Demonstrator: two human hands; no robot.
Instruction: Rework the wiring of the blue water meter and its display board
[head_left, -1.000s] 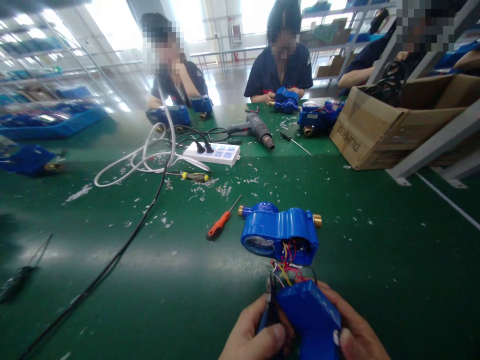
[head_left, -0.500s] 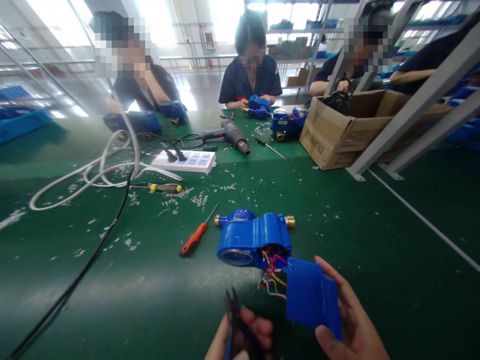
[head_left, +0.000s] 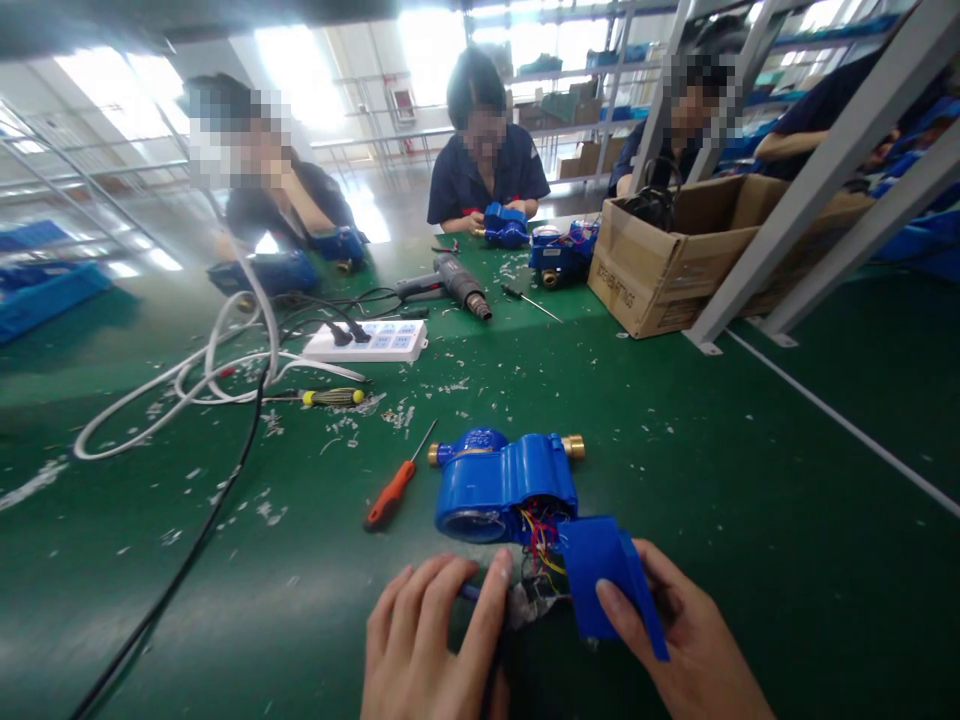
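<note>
Currently, a flat blue plastic cover with a bent side edge (head_left: 589,560) is pinched by the right hand (head_left: 679,635), its broad face pressed by the thumb and its back met by the fingers. The left hand (head_left: 435,635) is laid palm down, fingers slightly parted, over a slim blue handle (head_left: 470,592); most of it is hidden, and whether it is gripped cannot be told.

Ahead of and between both hands, a rounded blue meter body with brass threaded ends (head_left: 480,485) is set on the green counter (head_left: 697,480). From its cavity, thin red, yellow and black wires (head_left: 541,535) are brought out toward the cover, just beyond the left fingertips. A crumpled, clear film-like scrap (head_left: 529,608) is seen just right of those fingertips. Ahead of the left hand, an orange-handled screwdriver (head_left: 391,495) is left lying.

The cover is judged light, stiff and rather smooth, best taken by its edges, clear of the wires. These are probably soft and easily strained at their joints, so pulling should be avoided. The body is likely heavy, and is best grasped around its casing or by the brass ends.
</note>
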